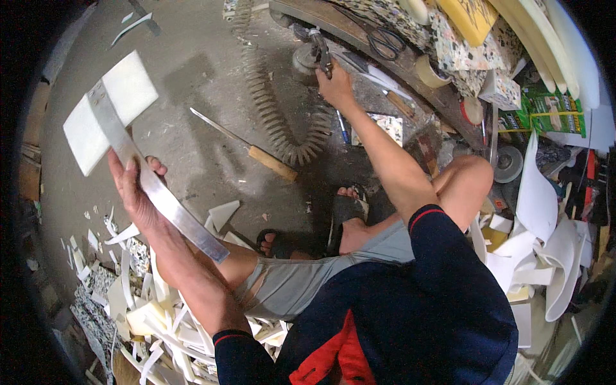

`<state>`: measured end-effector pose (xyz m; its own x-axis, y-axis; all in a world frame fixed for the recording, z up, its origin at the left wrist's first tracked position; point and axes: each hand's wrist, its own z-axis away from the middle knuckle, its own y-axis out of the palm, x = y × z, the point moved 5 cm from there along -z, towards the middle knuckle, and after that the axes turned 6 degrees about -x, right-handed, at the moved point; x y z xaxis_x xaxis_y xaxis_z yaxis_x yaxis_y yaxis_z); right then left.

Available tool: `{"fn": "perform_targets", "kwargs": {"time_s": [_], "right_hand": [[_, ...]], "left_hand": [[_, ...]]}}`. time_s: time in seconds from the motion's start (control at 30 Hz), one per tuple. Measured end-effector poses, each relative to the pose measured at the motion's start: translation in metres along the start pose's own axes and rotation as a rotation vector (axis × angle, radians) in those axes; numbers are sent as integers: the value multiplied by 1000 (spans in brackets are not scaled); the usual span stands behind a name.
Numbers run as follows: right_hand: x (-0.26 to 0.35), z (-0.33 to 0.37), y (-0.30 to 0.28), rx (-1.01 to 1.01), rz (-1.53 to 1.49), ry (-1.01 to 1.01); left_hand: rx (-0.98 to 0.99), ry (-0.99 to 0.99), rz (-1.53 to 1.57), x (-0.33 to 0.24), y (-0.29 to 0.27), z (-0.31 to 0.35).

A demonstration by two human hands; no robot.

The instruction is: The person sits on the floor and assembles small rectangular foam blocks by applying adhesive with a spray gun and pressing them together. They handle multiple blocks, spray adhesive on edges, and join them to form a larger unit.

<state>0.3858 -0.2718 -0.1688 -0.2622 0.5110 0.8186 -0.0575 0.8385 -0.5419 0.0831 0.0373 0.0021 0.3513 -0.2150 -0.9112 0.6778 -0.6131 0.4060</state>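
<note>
"Left hand?"
"Left hand (135,196) part-curled round the metal strip (173,202) mid-length, probably for balance. White foam (131,80) sits just beyond the fingertips, strip's far end across it; bond not visible."
"Right hand?"
"Right hand (337,90) closed on the spray gun (304,59), likely to hold it upright, near the floor's (192,160) edge along the wooden beam (321,18). Whether it touches down, can't tell."
"Knife (273,163)?"
"On the floor between both hands, in neither; probably there for easy reach."
</note>
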Motion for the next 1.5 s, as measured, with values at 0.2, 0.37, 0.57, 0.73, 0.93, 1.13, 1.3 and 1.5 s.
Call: {"fn": "perform_targets", "kwargs": {"time_s": [0.2,0.37,0.57,0.73,0.93,1.13,1.3,1.5], "right_hand": [[3,-8,-41,138,403,-179],[-62,21,-152,859,926,149],[-126,220,-216,879,1392,507],[-163,239,-204,736,1457,312],[-123,236,-187,973,1143,171],[-85,172,-134,766,952,-71],[-96,133,-119,607,1238,-285],[-76,104,-117,605,821,-9]], "left_hand": [[-73,-81,-96,6,4,-6],[111,-117,84,15,6,-12],[179,-186,217,26,22,-22],[173,-162,153,32,42,-19],[219,-107,91,26,48,-10],[150,-172,153,20,38,0],[76,-101,69,11,23,5],[-4,-79,-61,3,8,13]]}}
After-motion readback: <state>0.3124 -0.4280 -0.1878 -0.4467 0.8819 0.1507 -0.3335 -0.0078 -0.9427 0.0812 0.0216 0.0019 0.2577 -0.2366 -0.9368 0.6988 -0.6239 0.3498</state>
